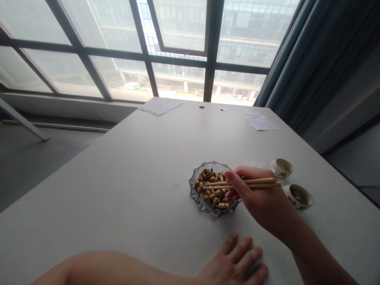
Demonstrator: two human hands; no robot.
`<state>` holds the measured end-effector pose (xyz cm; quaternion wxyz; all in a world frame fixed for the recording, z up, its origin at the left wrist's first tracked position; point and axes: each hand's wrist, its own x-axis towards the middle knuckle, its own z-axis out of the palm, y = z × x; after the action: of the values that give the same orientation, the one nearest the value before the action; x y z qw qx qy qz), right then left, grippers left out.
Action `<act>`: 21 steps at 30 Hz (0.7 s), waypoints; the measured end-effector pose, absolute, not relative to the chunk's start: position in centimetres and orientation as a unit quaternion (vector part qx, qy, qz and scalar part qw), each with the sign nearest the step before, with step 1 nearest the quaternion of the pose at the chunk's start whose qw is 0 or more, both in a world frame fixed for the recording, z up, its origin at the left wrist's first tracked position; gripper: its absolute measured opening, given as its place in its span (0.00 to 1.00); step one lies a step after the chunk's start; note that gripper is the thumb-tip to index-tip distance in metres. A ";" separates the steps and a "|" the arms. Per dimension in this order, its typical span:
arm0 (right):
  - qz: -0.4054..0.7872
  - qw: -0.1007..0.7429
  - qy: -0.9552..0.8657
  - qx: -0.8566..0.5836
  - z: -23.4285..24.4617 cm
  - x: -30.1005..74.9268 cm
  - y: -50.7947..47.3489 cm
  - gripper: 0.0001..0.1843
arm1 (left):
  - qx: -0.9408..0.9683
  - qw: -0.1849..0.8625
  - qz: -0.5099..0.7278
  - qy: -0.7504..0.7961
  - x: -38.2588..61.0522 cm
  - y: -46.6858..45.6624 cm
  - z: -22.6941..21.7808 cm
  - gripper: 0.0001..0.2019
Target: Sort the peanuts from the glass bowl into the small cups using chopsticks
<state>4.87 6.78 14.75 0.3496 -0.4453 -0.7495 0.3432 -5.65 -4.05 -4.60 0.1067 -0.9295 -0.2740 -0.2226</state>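
The right hand [257, 192] reaches in from the lower right, wrist raised and fingers curled narrowly around a pair of wooden chopsticks [246, 183]. Their nearly closed tips sit among the peanuts [212, 192] in a ribbed glass dish [204, 208], right of centre on the white table [118, 174]; whether they pinch a peanut, I cannot tell. The left hand [234, 263] lies palm-down on the table at bottom centre, fingers loosely spread, holding nothing. Two small ceramic cups [282, 168] [298, 196] stand just beyond the right hand.

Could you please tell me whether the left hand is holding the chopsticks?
No, the left hand rests on the table while the right hand holds the wooden chopsticks.
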 end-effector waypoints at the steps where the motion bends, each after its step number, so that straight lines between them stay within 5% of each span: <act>1: 0.330 0.357 -0.749 -0.450 14.8 5.3 6.7 0.22 | -0.931 0.105 -0.216 -0.274 -5.7 -4.1 -4.6 0.15; 21: 0.336 0.336 -0.796 -0.374 13.9 5.6 7.4 0.19 | -0.927 0.104 -0.202 -0.297 -5.5 -4.5 -4.5 0.16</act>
<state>5.57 7.37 13.88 0.3364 -0.3738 -0.7964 0.3358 -5.49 -4.48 -4.48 0.1040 -0.9273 -0.2973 -0.2022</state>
